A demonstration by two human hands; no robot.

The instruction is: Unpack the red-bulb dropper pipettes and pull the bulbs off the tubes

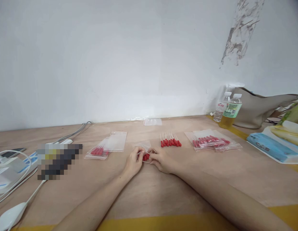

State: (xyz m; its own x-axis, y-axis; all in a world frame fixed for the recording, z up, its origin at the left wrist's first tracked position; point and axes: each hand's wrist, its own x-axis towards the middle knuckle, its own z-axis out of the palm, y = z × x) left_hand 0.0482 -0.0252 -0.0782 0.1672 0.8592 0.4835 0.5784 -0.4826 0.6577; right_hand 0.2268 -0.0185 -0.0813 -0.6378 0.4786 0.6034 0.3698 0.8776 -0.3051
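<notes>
Both hands meet mid-table on one small clear plastic zip bag [146, 150] with red-tipped thin sticks inside: left hand [134, 161] pinches its left side, right hand [161, 160] pinches the right side, fingers closed on the film, bag resting on or just above the light plywood tabletop [149, 189]. Can't tell whether the bag mouth is sealed. Handling guess: bag is very light, floppy and slick, so it will slide and crumple unless held at the edges near the opening; the sticks look thin and stiff, likely to poke the film or spill if the bag is tipped mouth-down, so take them by the red ends in a bunch. Just beyond the right hand lies a loose row of red-tipped sticks [170, 140], unbagged. Right of that, a pile of filled clear bags [212, 141]. Left of the hands, one filled bag [98, 151] partly overlapped with an empty clear bag [117, 140]. Another empty bag [152, 122] lies by the white wall. Far right: two plastic bottles [227, 110], well apart.
</notes>
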